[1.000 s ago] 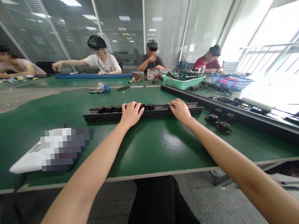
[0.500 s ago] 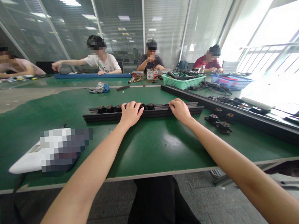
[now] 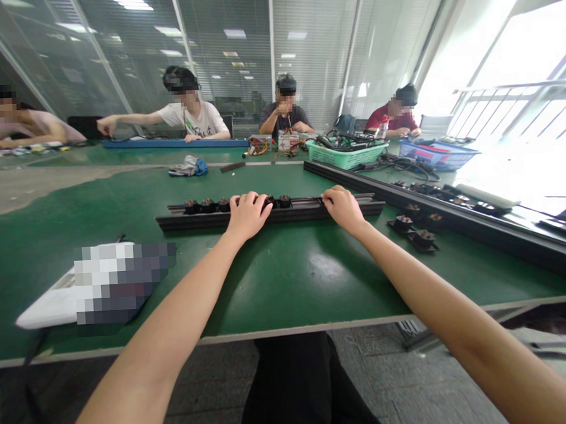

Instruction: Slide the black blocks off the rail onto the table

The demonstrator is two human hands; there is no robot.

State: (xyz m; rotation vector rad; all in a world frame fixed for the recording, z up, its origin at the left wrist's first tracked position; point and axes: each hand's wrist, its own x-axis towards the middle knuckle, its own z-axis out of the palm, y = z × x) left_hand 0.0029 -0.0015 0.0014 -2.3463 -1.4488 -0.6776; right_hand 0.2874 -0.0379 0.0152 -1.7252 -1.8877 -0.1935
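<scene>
A long black channel rail (image 3: 293, 216) lies crosswise on the green table, with several round black socket-like modules (image 3: 208, 206) in a row along its left half. My left hand (image 3: 248, 215) is closed over the rail's middle, its fingers curled down onto the modules and covering some of them. One module stays visible just right of its thumb. Farther right, my right hand (image 3: 342, 206) is pinched at the rail's channel, fingertips at its back edge. Whatever lies between those fingertips is too small and hidden to name.
Loose socket modules (image 3: 424, 239) sit to the right, beside a longer black rail (image 3: 454, 228). A white object (image 3: 55, 300) lies at left. Farther back are a green basket (image 3: 349, 159), a blue basket (image 3: 439, 157) and a crumpled cloth (image 3: 188, 166). Several people sit across the table.
My right hand has shifted very slightly to the right along the rail. My left hand and the modules have stayed in place.
</scene>
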